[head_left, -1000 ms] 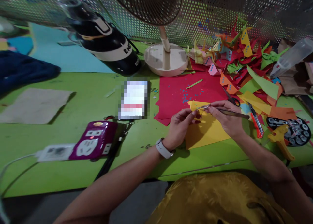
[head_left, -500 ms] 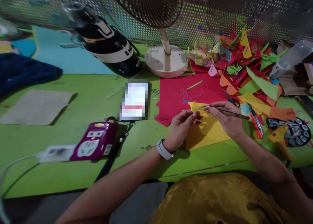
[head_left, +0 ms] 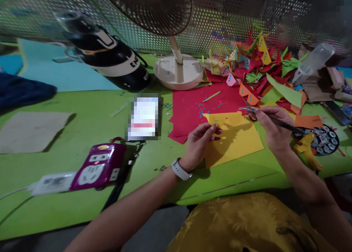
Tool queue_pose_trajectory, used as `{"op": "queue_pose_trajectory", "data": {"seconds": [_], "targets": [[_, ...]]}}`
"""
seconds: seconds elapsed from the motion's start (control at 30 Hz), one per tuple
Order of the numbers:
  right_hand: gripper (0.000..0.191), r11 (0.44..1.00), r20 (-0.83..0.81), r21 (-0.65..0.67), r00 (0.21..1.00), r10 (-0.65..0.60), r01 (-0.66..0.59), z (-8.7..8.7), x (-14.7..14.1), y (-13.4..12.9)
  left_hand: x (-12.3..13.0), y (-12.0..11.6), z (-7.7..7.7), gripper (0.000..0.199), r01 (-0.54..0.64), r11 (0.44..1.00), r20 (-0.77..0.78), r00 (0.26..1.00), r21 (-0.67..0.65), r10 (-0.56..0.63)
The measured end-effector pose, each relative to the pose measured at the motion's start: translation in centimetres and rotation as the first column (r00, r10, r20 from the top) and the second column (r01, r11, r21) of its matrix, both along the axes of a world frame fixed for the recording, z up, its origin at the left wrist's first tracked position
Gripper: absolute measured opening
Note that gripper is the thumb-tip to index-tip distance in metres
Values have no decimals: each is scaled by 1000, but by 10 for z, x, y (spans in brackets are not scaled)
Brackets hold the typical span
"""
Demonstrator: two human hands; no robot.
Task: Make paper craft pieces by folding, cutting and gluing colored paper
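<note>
My right hand (head_left: 276, 129) holds thin metal tweezers (head_left: 277, 122), their tips pointing left over the upper right of a yellow paper sheet (head_left: 236, 140). Over the sheet's left part is my left hand (head_left: 202, 140), its thumb and index finger pinched together; whatever lies between them is too small to make out. A white watch (head_left: 180, 170) is on my left wrist. The yellow sheet overlaps a red sheet (head_left: 189, 109) scattered with tiny blue dots. A thin green strip (head_left: 211, 96) lies on the red sheet.
Colourful cut paper (head_left: 258, 65) is heaped at the back right near a clear bottle (head_left: 315, 63). A yellow glue gun (head_left: 306, 149) lies at the right. A fan base (head_left: 178, 71), black bottle (head_left: 118, 59), phone (head_left: 144, 116) and purple power strip (head_left: 100, 164) stand or lie leftward.
My right hand and the tweezers have moved right, away from my left hand. The view has shifted slightly, and more of the yellow sheet shows. My left hand remains pinched.
</note>
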State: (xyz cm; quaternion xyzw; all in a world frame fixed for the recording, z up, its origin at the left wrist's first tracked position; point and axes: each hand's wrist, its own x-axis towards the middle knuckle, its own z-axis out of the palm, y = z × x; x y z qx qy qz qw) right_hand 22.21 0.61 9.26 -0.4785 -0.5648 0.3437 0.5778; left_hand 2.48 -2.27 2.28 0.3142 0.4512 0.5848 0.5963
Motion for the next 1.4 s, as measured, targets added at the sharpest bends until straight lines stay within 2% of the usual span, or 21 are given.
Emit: {"op": "queue_pose_trajectory", "data": {"seconds": [0.1, 0.2, 0.27, 0.3, 0.37, 0.43, 0.53, 0.63, 0.73, 0.83, 0.93, 1.03, 1.13, 1.23, 1.4], "targets": [[16, 988, -44, 61, 990, -137, 140, 4, 25, -12, 0, 1, 3, 34, -25, 1000, -2, 1000, -14, 25], [14, 967, -58, 131, 976, -211, 217, -4, 53, -26, -1, 3, 3, 33, -59, 998, 11, 998, -37, 59], [12, 978, 105, 129, 979, -177, 163, -18, 68, -38, -1, 5, 1, 32, -93, 995, 37, 995, -45, 94], [12, 991, 243, 89, 962, -122, 103, -27, 75, -43, -1, 5, 0, 32, -110, 993, 50, 992, -48, 112], [15, 999, 389, 38, 921, -27, 13, -46, 87, -51, -2, 6, -2, 33, -132, 990, 66, 989, -55, 136], [19, 986, 610, 88, 790, 60, -143, -64, 99, -55, -1, 6, -2, 33, -124, 991, 60, 990, -58, 128], [33, 961, 782, 87, 615, 97, -263, -79, 118, -52, 1, 2, 1, 34, -74, 995, 26, 997, -60, 76], [44, 957, 817, 83, 568, 95, -279, -76, 125, -48, 4, -4, 6, 36, -26, 997, 0, 1000, -68, 27], [47, 965, 825, 108, 563, 48, -240, -57, 107, -45, 7, -9, 9, 36, 22, 998, -33, 999, -64, -24], [41, 962, 725, 159, 688, 38, -221, -34, 64, -41, 10, -15, 8, 35, 91, 995, -67, 993, -36, -94], [54, 972, 649, 95, 753, 103, -215, -21, 19, -32, 11, -19, 8, 34, 149, 989, -99, 984, -2, -149], [71, 971, 651, -11, 735, 187, -238, -21, -8, -20, 12, -23, 9, 37, 170, 985, -114, 980, 25, -166], [75, 973, 658, -54, 725, 204, -225, -28, -16, -11, 12, -25, 10, 36, 191, 981, -113, 976, 35, -186], [74, 972, 648, -39, 735, 200, -230, -33, -14, -8, 13, -25, 11, 33, 207, 977, -93, 975, 40, -203], [53, 973, 623, 38, 767, 155, -227, -26, -5, -10, 12, -23, 9, 35, 196, 981, -58, 979, -6, -196]]}}
